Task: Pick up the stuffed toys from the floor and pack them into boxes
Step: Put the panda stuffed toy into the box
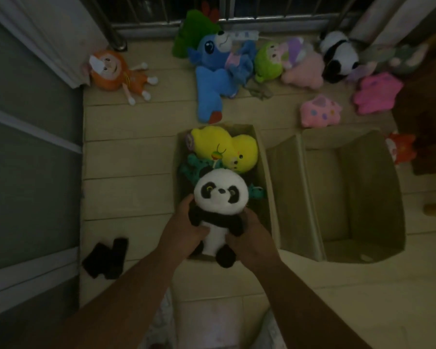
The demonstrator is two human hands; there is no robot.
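Black cloth [105, 258] lies bundled on the pale floor tiles [126, 157], off to the left of the fingers [186, 210]. Well beyond them runs a metal railing [237, 18], with a white power strip [246, 35] at its foot. A glass door [23, 159] stands farther left.

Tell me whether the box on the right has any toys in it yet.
No, the right box shows only bare cardboard inside; the yellow toy lies in the left box.
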